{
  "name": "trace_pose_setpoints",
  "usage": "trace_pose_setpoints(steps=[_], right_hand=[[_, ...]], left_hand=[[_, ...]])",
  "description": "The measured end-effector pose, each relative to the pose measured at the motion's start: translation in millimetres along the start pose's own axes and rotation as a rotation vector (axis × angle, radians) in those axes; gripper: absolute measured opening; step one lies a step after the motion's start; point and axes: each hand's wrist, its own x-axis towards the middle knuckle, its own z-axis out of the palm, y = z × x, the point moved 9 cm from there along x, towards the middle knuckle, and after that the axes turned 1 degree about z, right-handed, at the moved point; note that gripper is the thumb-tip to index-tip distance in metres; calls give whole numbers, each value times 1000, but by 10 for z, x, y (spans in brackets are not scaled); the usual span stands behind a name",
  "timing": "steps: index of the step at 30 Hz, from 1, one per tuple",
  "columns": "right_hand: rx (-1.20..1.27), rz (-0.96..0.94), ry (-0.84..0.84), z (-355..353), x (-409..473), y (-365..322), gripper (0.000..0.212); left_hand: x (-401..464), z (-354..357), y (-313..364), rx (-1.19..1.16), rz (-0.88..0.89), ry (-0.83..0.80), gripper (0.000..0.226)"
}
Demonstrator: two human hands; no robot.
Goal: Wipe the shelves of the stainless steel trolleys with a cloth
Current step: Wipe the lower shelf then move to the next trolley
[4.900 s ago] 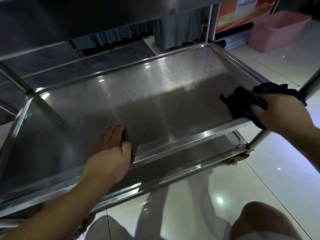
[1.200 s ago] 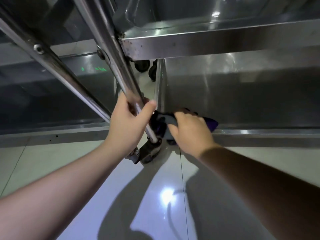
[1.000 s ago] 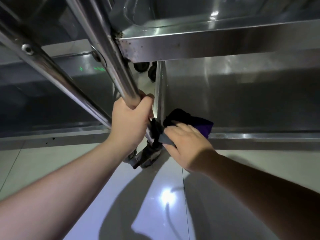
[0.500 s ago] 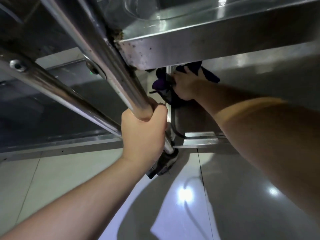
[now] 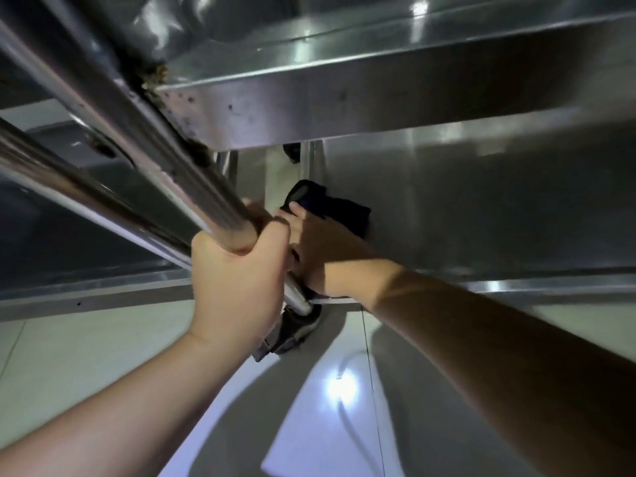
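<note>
I look low at the stainless steel trolley. My left hand (image 5: 237,280) grips its upright corner post (image 5: 192,187) just above the caster. My right hand (image 5: 323,249) reaches under the middle shelf (image 5: 395,108) and presses a dark cloth (image 5: 330,204) onto the left near corner of the bottom shelf (image 5: 481,201). The fingers lie over the cloth, partly hidden behind my left hand. The cloth bunches up past my fingertips.
A black caster (image 5: 292,328) sits under the post on the glossy tiled floor (image 5: 103,339). A second trolley's low shelf (image 5: 86,235) and slanted tube (image 5: 69,187) stand close on the left. Another wheel (image 5: 292,151) shows far back between the trolleys.
My right hand has drawn the cloth back from the far end of the bottom shelf's left edge toward the near corner. My left hand keeps its grip on the post.
</note>
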Motion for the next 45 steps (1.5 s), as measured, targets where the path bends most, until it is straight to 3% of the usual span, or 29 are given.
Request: trace_pose_setpoints(steps=[2, 4, 10, 13, 16, 18, 22, 26, 30, 37, 41, 45], right_hand=[[-98, -11, -22, -82, 9, 206, 61], [-145, 107, -15, -316, 81, 613, 62], [-201, 831, 195, -1262, -618, 2589, 64], [-76, 1136, 242, -1325, -1161, 2995, 72], [-37, 1072, 225, -1182, -1044, 2644, 73], [-52, 897, 235, -997, -785, 2055, 71], [-23, 457, 31, -234, -246, 559, 66], [43, 379, -83, -62, -264, 277, 64], [21, 517, -37, -368, -767, 886, 74], [-1, 1089, 64, -1281, -2694, 2821, 63], [13, 1222, 38, -1352, -3049, 2976, 65], [-12, 1144, 10, -1147, -2689, 2516, 66]], left_hand=[[3, -8, 4, 16, 6, -12, 27], [33, 12, 10, 4, -5, -15, 26], [58, 64, -61, -85, -77, -24, 22], [51, 81, -76, -99, -79, -31, 22], [42, 80, -96, -103, -83, -13, 23], [44, 71, -101, -91, -83, -17, 20], [48, 29, -68, -19, -38, 22, 29], [30, 16, -8, 50, -32, 16, 27], [34, 21, 35, 50, -53, -7, 21], [-10, 28, 82, 64, -54, 26, 20], [-32, 24, 129, 95, -22, 34, 24], [-12, -9, 130, 99, -31, 56, 30]])
